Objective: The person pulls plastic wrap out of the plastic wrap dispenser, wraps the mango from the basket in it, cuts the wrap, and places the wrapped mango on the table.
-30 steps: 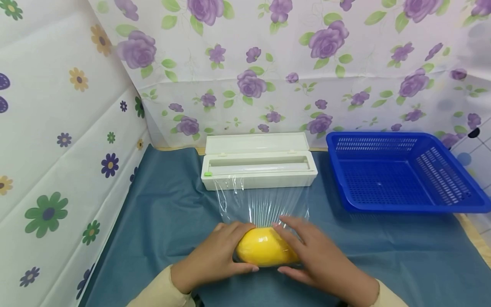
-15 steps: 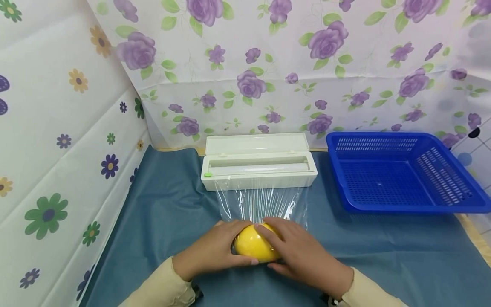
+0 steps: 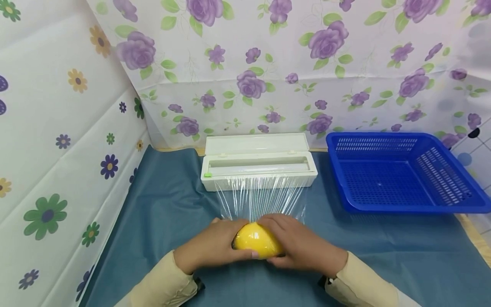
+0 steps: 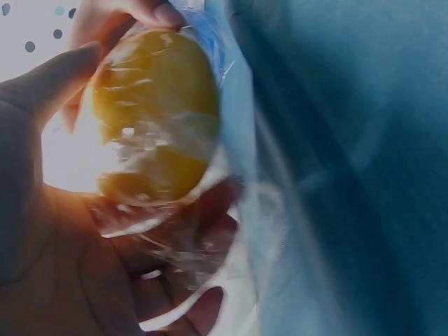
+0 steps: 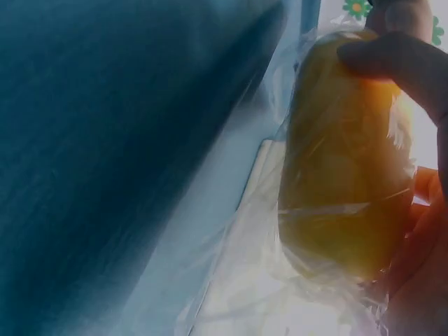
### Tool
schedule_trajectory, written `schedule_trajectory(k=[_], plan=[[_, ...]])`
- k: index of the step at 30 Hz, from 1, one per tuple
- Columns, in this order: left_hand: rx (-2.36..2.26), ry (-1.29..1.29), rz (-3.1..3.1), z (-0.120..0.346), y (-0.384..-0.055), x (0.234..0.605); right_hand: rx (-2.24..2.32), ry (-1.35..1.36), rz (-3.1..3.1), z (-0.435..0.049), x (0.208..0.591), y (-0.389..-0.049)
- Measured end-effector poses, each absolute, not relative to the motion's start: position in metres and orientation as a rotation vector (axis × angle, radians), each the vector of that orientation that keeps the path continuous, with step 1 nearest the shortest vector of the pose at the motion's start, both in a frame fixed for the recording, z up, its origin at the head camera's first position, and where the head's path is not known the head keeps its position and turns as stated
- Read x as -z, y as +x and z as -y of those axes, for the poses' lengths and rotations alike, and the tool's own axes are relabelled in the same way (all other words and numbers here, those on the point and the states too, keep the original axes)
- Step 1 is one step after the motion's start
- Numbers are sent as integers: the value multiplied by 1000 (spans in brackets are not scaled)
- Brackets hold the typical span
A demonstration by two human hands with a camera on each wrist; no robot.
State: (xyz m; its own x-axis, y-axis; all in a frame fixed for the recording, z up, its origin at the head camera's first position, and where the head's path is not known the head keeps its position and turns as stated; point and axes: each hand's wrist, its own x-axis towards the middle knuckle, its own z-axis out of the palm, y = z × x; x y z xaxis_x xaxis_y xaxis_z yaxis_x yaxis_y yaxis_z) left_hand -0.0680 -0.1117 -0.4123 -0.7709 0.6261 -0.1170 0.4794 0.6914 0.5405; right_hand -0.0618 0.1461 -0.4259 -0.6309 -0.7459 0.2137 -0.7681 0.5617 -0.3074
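A smooth yellow mango-like fruit point(image 3: 258, 241) is held between both hands above the cloth, wrapped in clear plastic. My left hand point(image 3: 215, 245) grips its left end, thumb on the near side. At the other end my right hand point(image 3: 304, 247) curls round it, fingers over the top and thumb below. Cling film point(image 3: 262, 202) runs in taut creases from the fruit back to a white film dispenser point(image 3: 209, 183) with its lid raised. Crumpled film gathers at the fruit's end point(image 4: 161, 91) in the left wrist view. Film also covers the fruit point(image 5: 343, 161) in the right wrist view.
A blue perforated basket point(image 3: 406, 208) stands to the right of the dispenser. Dark teal cloth point(image 3: 165, 200) covers the table. Flowered sheets point(image 3: 226, 64) hang behind and along the left side.
My right hand has moved left and closer round the fruit. The fruit has turned and shows a shorter side. The film has drawn into more, tighter creases; my left hand barely shifts.
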Motion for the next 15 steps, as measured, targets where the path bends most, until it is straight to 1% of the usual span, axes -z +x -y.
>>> schedule_trajectory(k=[6,9,11,15], plan=[[-529,737,-2683,111,-66,409,-709,1316,2839,-145,426,-74],[-511,705,-2735,109,-64,405,-730,1338,2821,-144,428,-80],[-525,753,-2790,107,-61,403,-757,1353,2823,-144,428,-83],[-523,960,-2890,98,-56,403,-797,1361,2872,-144,427,-88]])
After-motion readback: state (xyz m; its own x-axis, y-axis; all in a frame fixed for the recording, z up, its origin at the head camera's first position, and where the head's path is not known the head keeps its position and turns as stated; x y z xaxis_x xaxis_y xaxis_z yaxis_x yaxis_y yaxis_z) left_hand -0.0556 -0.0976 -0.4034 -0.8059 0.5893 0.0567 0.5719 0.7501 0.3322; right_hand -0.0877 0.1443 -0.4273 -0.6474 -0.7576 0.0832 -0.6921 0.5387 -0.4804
